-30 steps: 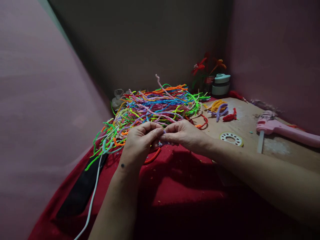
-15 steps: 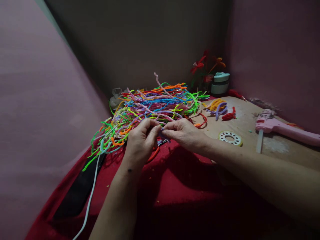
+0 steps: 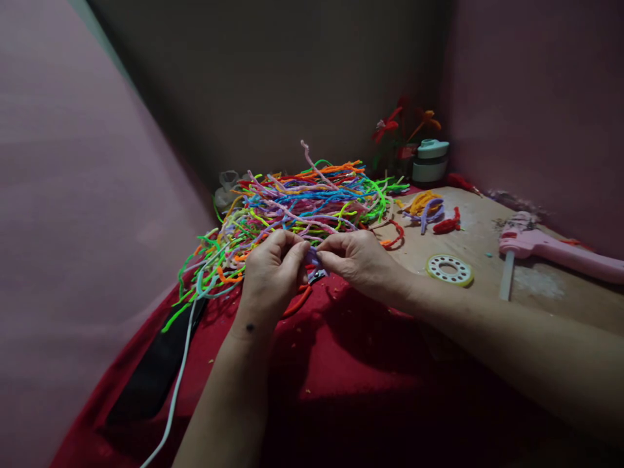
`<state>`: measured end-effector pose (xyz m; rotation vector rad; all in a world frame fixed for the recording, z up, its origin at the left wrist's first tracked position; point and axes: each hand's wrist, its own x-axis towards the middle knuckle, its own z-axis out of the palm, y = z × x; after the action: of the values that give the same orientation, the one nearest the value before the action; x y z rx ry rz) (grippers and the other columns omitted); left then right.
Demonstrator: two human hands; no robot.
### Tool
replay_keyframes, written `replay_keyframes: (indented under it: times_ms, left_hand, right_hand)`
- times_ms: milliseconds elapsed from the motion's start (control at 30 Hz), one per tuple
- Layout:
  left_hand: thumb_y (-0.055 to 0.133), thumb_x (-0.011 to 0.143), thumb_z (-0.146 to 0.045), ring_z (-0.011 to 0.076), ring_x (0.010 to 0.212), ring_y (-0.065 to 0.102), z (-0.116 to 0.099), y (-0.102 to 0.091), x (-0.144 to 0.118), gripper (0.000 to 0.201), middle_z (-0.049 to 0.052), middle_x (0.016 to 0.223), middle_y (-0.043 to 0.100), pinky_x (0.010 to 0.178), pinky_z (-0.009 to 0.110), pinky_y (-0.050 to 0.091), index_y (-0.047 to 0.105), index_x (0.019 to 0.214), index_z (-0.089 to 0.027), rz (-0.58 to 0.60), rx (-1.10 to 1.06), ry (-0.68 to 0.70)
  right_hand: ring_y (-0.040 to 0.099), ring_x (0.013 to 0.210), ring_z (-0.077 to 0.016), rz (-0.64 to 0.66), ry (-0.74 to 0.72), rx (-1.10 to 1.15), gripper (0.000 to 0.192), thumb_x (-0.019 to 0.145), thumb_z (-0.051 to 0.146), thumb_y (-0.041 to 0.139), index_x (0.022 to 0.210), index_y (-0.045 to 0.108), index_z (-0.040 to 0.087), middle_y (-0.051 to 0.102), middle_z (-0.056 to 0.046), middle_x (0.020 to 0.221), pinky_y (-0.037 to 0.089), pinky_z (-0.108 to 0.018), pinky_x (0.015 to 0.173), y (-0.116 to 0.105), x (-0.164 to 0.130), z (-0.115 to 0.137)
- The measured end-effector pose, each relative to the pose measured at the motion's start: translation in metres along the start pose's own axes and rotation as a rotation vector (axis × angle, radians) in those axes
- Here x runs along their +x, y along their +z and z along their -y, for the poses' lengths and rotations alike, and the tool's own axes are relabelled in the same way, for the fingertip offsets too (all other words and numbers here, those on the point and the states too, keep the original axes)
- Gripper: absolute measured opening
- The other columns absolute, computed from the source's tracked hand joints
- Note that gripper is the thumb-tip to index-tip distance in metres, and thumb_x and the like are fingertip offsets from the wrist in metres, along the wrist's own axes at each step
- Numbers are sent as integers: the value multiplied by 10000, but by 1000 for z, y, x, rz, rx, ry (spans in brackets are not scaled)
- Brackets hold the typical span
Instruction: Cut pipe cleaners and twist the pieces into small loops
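My left hand (image 3: pixel 270 276) and my right hand (image 3: pixel 355 260) meet fingertip to fingertip over the red cloth (image 3: pixel 341 351). Between them they pinch a small purple pipe cleaner piece (image 3: pixel 313 260). Just beyond the hands lies a big heap of multicoloured pipe cleaners (image 3: pixel 297 205). A loose orange-red piece (image 3: pixel 298 302) lies on the cloth under my left hand. What looks like small scissors shows partly below the fingers.
A pink glue gun (image 3: pixel 550 250) lies at the right on the wooden board (image 3: pixel 487 240). A white ring with holes (image 3: pixel 449 269), short pipe cleaner bits (image 3: pixel 429 211), a mint-lidded jar (image 3: pixel 431 162) and pipe cleaner flowers (image 3: pixel 400 130) sit behind. A white cable (image 3: pixel 178 383) runs down left.
Both hands have shifted slightly up and left while their fingers keep working the purple piece. The view has tilted a little.
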<state>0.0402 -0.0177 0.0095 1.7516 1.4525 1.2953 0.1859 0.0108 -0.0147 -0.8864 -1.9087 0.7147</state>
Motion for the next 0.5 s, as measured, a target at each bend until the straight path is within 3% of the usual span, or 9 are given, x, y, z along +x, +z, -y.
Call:
replay_keyframes:
  times_ms: [200,500]
  left_hand:
    - [652,724,-314,50,342,397,-3,-2,-1,196,-58,461,505,325,147,272,525,735,-166,180,-185,-139]
    - [615,725,-246,56,296,396,-9,2,-2,148,-59,389,498,303,153,280,519,651,-161,132,-58,-213]
  right_hand:
    - [426,526,-71,-26,17,-45,210,772,168,487,728,687,121,555,4,568,308,-212,537,0,-1,2]
    - [428,523,-99,-43,-25,-391,187,764,210,493,742,656,120,584,-48,595,276,-249,523,5,-3,4]
